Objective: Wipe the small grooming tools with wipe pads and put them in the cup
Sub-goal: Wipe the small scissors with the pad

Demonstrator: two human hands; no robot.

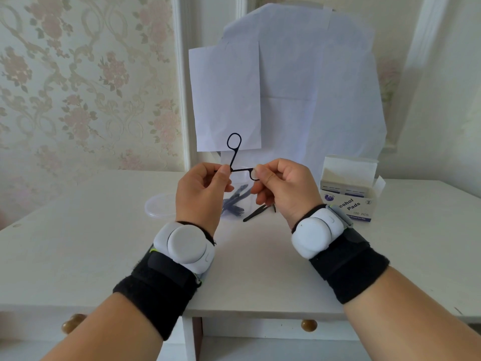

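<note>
The step in hand looks like wiping the scissors, which are held up in the air between both hands, above the surface and in front of the taped paper. The left hand pinches them near the pivot, thumb and forefinger pressed together on the metal. The right hand pinches a small pale pad against one handle loop, fingers curled round it.

To do it well, I would keep the left pinch firm near the pivot so the tool cannot swing, and draw the pad along each arm and round both loops. The blades are hidden behind the left hand, so work away from the edges when reaching them.

The scissors are thin, black and spread open, one loop pointing up, the other under the right fingers.

A clear cup with dark tools in it sits on the surface behind the hands, tweezers beside it, a lid to its left, and the pads box at the right
</note>
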